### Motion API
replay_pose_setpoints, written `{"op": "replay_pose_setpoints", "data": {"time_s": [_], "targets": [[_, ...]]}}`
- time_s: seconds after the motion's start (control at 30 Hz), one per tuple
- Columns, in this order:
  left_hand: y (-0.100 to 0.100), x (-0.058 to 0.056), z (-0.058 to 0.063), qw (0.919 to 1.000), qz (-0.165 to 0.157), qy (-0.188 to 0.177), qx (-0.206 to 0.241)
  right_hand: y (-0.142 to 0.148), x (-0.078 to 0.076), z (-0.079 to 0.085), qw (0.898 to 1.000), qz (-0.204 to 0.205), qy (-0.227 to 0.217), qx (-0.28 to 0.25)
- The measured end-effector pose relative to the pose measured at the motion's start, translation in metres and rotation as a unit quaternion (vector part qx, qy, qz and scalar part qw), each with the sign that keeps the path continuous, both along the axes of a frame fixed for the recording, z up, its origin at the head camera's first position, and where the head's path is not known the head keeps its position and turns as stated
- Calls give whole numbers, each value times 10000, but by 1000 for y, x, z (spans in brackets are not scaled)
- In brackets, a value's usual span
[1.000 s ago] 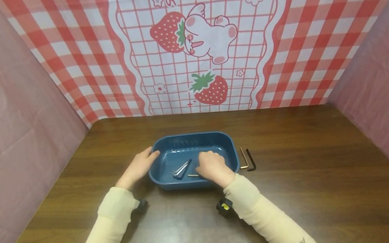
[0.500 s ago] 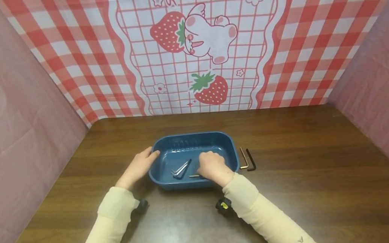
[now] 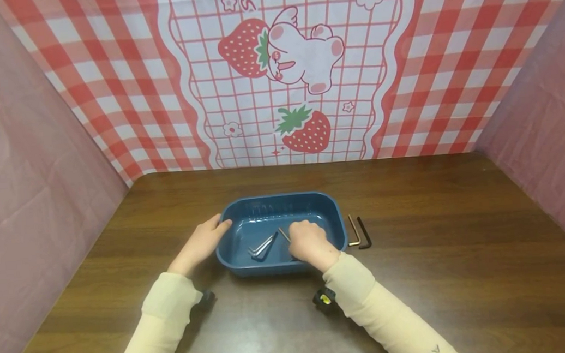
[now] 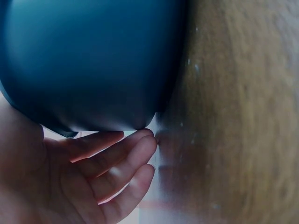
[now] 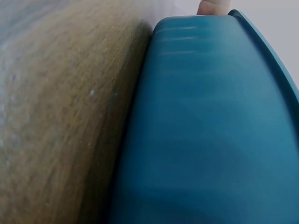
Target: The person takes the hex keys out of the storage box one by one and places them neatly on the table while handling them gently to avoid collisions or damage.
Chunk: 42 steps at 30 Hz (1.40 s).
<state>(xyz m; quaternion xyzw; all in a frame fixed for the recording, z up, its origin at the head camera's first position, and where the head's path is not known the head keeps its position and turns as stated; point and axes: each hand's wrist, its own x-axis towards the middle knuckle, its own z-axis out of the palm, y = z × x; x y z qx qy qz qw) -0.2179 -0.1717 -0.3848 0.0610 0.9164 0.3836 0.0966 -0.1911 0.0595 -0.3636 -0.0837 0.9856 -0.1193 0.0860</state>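
A blue plastic basin [image 3: 284, 267] sits on the wooden table. My left hand [image 3: 201, 244] holds its left end, thumb over the rim and fingers along the outer wall, as the left wrist view shows. Inside the basin, my right hand [image 3: 311, 244] grips a hex key [image 3: 283, 233]; only its thin shaft sticks out at the upper left, and the curled fingers hide the rest. Left of that hand, a small bunch of silver hex keys [image 3: 265, 245], with a dark one among them, lies on the basin floor.
A brass-coloured hex key [image 3: 354, 230] and a black hex key [image 3: 364, 232] lie side by side on the table [image 3: 447, 274], just right of the basin. A checked cloth [image 3: 127, 72] hangs behind, with pink curtains [image 3: 30, 161] at both sides.
The hex key shaft at my right hand has swung from lying level, pointing left, to slanting up and left. My left hand and the basin keep their place.
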Motion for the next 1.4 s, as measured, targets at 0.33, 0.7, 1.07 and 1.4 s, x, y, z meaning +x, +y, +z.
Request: {"op": "replay_pose_setpoints", "data": {"time_s": [0.33,0.7,1.07,1.4], "targets": [[0,1,0,10000,-22,30,-4,0,0,-1,10000,39,19,2],[0,1,0,10000,-19,46,21,2,1,-2,9992,-128,289,-225],[0,0,-1,10000,-8,45,-2,2,2,-2,9985,-205,454,-233],[1,1,1,9998,13,108,-166,4,2,5,9980,-207,472,-355]]}}
